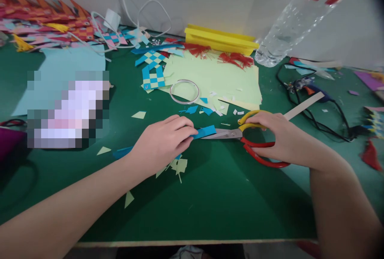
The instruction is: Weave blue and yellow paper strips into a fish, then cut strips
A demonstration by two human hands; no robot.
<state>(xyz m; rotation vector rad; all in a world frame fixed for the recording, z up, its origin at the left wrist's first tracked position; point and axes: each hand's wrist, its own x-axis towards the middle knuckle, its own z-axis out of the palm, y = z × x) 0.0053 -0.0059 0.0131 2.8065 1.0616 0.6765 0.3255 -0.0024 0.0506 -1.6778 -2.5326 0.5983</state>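
My left hand (pixel 168 143) is closed on a blue paper strip (pixel 207 132), pinching it near one end; more blue paper shows on the other side of the wrist. In my right hand (pixel 279 137) are scissors (pixel 235 134) with one yellow and one red handle. Their blades point left and lie along the strip's end, partly behind it; I cannot tell how far they are parted. A pale paper strip (pixel 304 106) sticks out beyond the right hand. Pale green paper scraps (pixel 181 166) lie below the left hand.
Behind the hands are light green sheets (pixel 237 79), a clear ring (pixel 184 92) and blue-and-green woven paper pieces (pixel 153 77). A tilted plastic bottle (pixel 294 27) stands back right, near a black cord (pixel 342 115). To the left lies a blurred-out phone-like object (pixel 70 111) on blue paper.
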